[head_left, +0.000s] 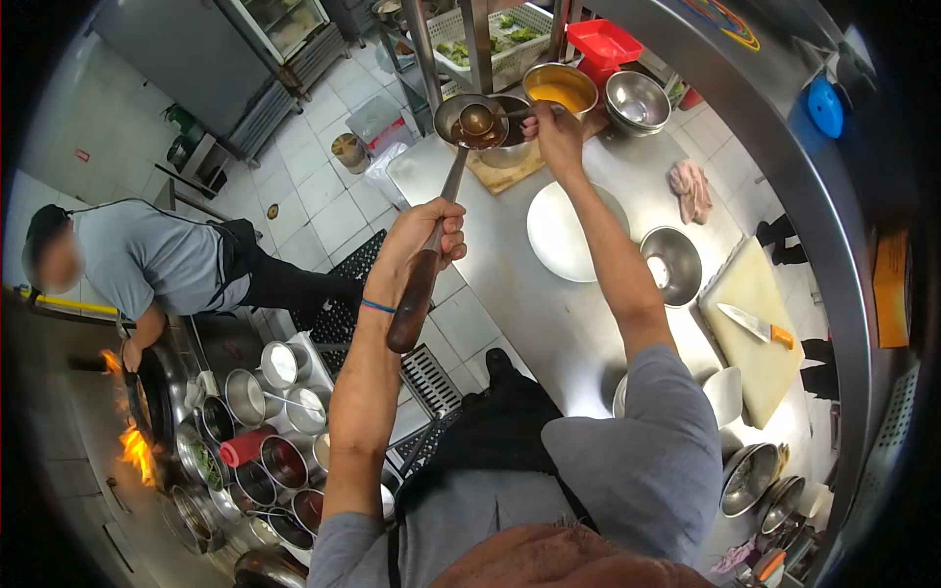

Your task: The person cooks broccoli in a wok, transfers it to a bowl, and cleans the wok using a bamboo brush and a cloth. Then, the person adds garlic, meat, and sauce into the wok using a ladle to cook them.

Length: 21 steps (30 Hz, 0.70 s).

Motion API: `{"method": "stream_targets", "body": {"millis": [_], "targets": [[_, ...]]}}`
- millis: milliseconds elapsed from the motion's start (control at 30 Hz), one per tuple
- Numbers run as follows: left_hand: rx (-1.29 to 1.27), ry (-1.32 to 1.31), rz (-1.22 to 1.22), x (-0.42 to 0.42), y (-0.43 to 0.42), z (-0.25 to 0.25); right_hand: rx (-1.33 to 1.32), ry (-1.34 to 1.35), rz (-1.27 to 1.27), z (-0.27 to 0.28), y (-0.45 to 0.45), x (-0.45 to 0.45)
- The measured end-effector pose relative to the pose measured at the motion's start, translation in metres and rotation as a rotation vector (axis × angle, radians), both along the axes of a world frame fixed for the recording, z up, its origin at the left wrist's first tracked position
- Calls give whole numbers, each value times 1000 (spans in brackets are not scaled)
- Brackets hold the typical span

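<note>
My left hand (pixel 441 232) is closed around the handle of a long wok ladle (pixel 416 299) with a dark wooden grip. The wok ladle's wide bowl holds some brown liquid, beside a metal pot (pixel 510 155) on a wooden board (pixel 487 176). My right hand (pixel 557 139) is closed on the handle of a smaller ladle (pixel 477 120), whose round bowl sits over the wide one. Whether the two bowls touch, I cannot tell. A metal bowl of orange liquid (pixel 561 90) stands just beyond my right hand.
On the steel table (pixel 510 304) are a white plate (pixel 564 235), a metal bowl (pixel 670 265), a cloth (pixel 690 191) and a knife (pixel 750 323) on a cutting board (pixel 760 377). At left, a co-worker (pixel 186 255) stands by a flaming stove (pixel 137 456) and several pots.
</note>
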<state>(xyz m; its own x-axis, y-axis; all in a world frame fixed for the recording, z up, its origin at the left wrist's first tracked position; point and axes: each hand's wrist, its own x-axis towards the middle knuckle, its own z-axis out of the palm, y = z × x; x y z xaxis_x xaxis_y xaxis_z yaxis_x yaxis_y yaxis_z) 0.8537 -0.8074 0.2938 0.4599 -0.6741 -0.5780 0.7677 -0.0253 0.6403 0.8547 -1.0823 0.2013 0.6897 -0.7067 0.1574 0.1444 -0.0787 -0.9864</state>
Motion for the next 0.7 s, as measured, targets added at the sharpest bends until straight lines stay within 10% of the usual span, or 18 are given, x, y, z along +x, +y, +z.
{"method": "stream_targets", "body": {"millis": [133, 333, 567, 700], "targets": [[-57, 26, -16, 9, 7, -4, 81, -231, -159, 5, -10, -6], [-92, -2, 10, 15, 8, -8, -723, 94, -257, -53, -35, 20], [-103, -2, 5, 16, 11, -3, -659, 249, -180, -94, -36, 35], [-108, -11, 4, 15, 11, -1, -136, 365, -130, -91, -45, 43]]}}
